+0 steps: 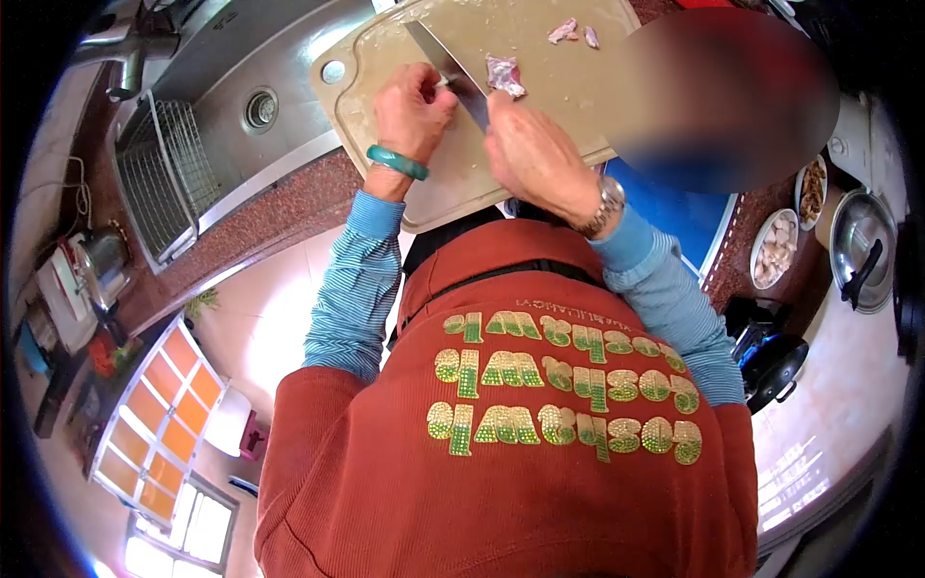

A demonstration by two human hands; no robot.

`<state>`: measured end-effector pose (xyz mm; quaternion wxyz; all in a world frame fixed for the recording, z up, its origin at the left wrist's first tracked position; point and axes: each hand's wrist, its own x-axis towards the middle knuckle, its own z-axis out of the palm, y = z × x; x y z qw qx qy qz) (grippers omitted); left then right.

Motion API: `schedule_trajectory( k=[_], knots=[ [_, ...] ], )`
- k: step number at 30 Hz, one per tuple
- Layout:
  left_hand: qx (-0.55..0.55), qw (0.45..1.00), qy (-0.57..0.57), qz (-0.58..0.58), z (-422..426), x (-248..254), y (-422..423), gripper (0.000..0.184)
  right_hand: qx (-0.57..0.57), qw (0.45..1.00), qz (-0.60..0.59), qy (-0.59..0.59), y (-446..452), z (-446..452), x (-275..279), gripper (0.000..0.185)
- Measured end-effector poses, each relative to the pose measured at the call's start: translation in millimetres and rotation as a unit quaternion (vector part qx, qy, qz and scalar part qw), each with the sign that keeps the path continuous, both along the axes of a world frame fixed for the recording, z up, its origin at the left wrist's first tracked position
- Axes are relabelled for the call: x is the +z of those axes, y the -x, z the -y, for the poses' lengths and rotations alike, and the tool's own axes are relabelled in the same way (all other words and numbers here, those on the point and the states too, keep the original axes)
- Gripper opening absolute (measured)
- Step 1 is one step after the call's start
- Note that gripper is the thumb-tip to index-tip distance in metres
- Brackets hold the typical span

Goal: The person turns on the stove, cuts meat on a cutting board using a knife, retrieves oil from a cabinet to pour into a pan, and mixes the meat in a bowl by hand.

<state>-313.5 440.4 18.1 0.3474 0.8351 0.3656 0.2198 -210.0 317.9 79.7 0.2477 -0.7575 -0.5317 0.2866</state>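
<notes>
My right hand [544, 159], a metal watch on its wrist, is closed around the handle of a kitchen knife [445, 60]. The blade slants across the beige cutting board [453, 183], its tip towards the far left. Beside the blade my left hand [414, 111], with a green bangle, has its fingers pinched on a small pale piece of meat [443, 84]; most of that piece is hidden. Just beyond my right hand lies a pink and white piece of raw meat [504, 75]. Two smaller meat scraps [564, 32] rest farther back on the board.
Left of the board is a steel sink [226, 96] with a wire rack [159, 164] and a faucet [125, 63]. At the right stand a bowl of pale pieces [775, 249], a bowl of brown food [812, 191] and a metal lid [862, 246]. A large blurred patch covers the upper right.
</notes>
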Motion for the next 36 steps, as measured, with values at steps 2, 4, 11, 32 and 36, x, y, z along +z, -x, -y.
schedule_trajectory(
  k=[2,4,11,32,36],
  knots=[
    [-0.008,1.0,0.007,0.002,-1.4,-5.0,0.3,0.014,0.001,1.0,0.006,-0.008,-0.1,-12.0,-8.3,0.017],
    [-0.02,1.0,-0.015,-0.01,-0.4,-1.1,-0.3,0.013,-0.017,0.999,0.038,-0.034,3.6,-24.3,-13.4,0.016],
    [0.167,0.91,0.323,0.197,-21.5,-3.3,21.8,0.006,-0.011,0.997,0.063,0.044,15.7,8.2,-0.8,0.012],
    [-0.298,0.903,-0.285,-0.12,-27.2,32.4,-26.1,0.017,-0.356,0.929,-0.031,-0.101,-15.5,149.3,-22.4,0.015],
    [-0.26,0.957,-0.119,-0.054,-27.8,37.0,-25.4,0.012,-0.409,0.906,-0.057,-0.089,-12.7,181.7,-6.7,0.018]
  ],
)
